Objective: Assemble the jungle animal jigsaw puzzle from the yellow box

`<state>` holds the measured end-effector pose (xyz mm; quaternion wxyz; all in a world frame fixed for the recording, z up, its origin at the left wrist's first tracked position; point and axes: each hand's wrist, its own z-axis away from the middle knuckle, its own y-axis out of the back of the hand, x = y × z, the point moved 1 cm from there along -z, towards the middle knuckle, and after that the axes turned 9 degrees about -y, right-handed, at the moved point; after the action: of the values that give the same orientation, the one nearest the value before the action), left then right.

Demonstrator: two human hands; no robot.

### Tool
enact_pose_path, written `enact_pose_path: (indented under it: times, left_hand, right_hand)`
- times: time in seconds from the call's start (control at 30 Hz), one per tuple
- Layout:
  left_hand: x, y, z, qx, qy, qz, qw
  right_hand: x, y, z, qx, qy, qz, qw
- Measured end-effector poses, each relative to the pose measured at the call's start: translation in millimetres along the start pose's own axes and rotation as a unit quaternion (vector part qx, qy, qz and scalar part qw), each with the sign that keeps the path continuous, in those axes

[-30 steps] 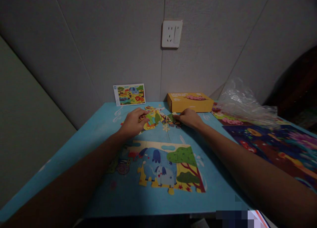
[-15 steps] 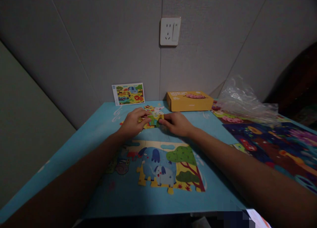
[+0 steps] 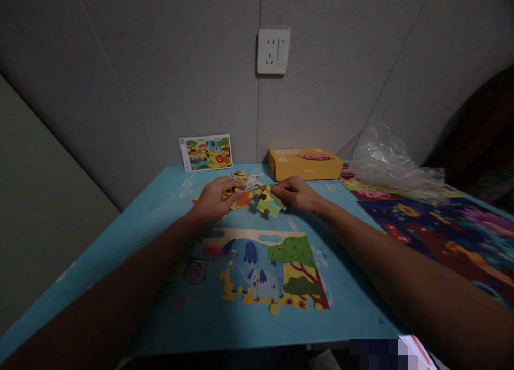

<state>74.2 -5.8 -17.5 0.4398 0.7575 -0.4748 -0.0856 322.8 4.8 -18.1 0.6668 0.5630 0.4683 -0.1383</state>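
Observation:
My right hand [image 3: 295, 193] pinches a green and yellow jigsaw puzzle piece [image 3: 270, 203], which hangs tilted above the table; whether it is one piece or several joined cannot be told. Left of it, my left hand [image 3: 217, 198] has thumb and fingers apart over a pile of loose puzzle pieces [image 3: 243, 198], partly covering them. Nearer to me lies a partly joined puzzle [image 3: 251, 263] with two blue elephants, green trees and a knobbed lower edge. Its left side is hidden behind my left forearm.
Against the wall, a picture card [image 3: 206, 152] leans beside a yellow box [image 3: 307, 164]. Crumpled clear plastic [image 3: 395, 164] lies at the back right. A dark, colourful puzzle picture [image 3: 437, 241] covers the right side of the blue table [image 3: 241, 330].
The green and yellow piece has moved right and tilted in my right hand. My left fingers have come off it and stay near the pile.

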Motion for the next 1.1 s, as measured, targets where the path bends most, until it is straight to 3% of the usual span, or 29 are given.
enact_pose_path:
  times: [0.1, 0.23, 0.3, 0.43, 0.57, 0.73, 0.93, 1.1]
  left_hand:
    - [0, 0.3, 0, 0.000, -0.002, -0.003, 1.000]
    - [1, 0.4, 0, 0.005, -0.011, 0.001, 1.000]
    - [3, -0.3, 0, 0.002, -0.029, 0.011, 1.000]
    - [5, -1.5, 0, -0.013, -0.058, 0.021, 0.998]
    - [5, -1.6, 0, -0.014, -0.061, 0.015, 0.998]
    - [2, -2.8, 0, -0.007, -0.066, 0.012, 0.998]
    - [-2, -1.5, 0, 0.004, 0.028, -0.010, 1.000]
    - [-7, -0.4, -1, 0.004, 0.120, -0.034, 0.992]
  right_hand:
    - [-5, -2, 1, 0.015, 0.010, 0.012, 1.000]
    - [-9, -6, -2, 0.124, 0.004, -0.001, 0.992]
    - [-10, -10, -4, 0.149, 0.011, -0.025, 0.988]
    - [-12, -22, -5, 0.114, 0.043, -0.055, 0.991]
    - [-20, -28, 0, 0.089, 0.058, 0.036, 0.994]
    - [-22, -20, 4, 0.134, 0.041, 0.101, 0.985]
    - [-6, -7, -4, 0.288, -0.051, 0.113, 0.950]
    - [6, -6, -12, 0.287, -0.111, 0.215, 0.927]
